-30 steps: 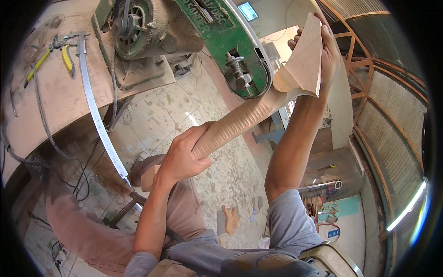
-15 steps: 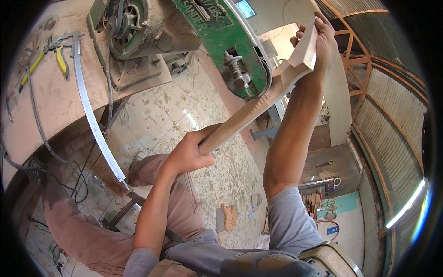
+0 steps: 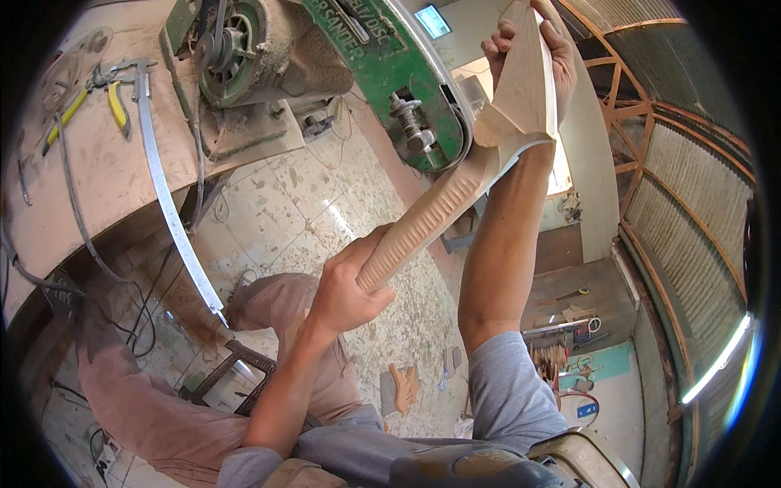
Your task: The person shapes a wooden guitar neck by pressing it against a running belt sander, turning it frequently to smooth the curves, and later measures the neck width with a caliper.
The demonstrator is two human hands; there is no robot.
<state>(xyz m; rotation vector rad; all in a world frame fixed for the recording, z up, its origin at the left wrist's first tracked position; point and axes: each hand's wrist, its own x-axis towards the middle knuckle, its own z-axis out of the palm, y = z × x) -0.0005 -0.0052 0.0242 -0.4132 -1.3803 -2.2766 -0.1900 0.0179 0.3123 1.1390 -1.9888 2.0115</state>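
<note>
Wooden piece [image 3: 435, 209] runs just beside the rounded end of the green sander arm [image 3: 389, 69]; can't tell if they touch. Left hand [image 3: 348, 285] is below the sander arm, fingers wrapped round the piece's narrow ridged end; right hand [image 3: 563, 71] is right of it, fingers gripping the broad end, with caliper [image 3: 167, 189] and yellow-handled pliers [image 3: 119, 109] off to its left

Pale capital lettering [image 3: 340, 31] stands on the green machine [image 3: 439, 98] near twelve o'clock (partly cut off above); the lit screen [image 3: 433, 22], just past twelve, is unreadable.
</note>
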